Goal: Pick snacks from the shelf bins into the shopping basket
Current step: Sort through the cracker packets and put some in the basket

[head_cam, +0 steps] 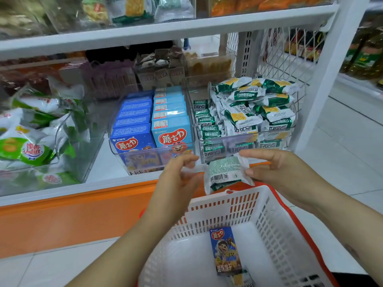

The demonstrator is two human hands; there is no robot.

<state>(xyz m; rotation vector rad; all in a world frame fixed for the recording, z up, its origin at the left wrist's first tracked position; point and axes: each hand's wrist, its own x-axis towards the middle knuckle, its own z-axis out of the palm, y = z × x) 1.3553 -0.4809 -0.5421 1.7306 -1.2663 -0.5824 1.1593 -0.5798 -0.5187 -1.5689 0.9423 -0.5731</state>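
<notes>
A green-and-white snack packet (224, 172) is held between both hands, just above the far rim of the shopping basket (223, 204) and in front of the shelf edge (116, 184). Its back is turned towards the camera, so that a barcode is seen, and its lower end is tipped down towards the basket.

The left hand (180, 175) is raised from the lower left, with the forearm slanting up across the basket's left corner. Its fingers are curled, and the packet's left sealed edge is pinched between thumb and fingertips. The right hand (275, 172) is brought in from the right with the wrist bent. Its thumb is laid over the packet's upper right corner and its fingers are curled beneath, so that the right edge is gripped.

The basket is white with slotted walls and a red rim. A dark blue snack box (226, 249) is seen lying on its floor, and a second packet (241, 279) is partly visible at the lower border of the view, just beside the box.

Behind the hands, a clear bin (244, 139) is filled with a heap of packets (248, 112) in the same green and white. Just beside it on the left, a second clear bin (116, 148) is stocked with blue boxes (151, 125) in two rows. Further left, green and white bags (27, 141) are piled in a third bin. An orange panel (72, 214) is seen below the shelf edge.
</notes>
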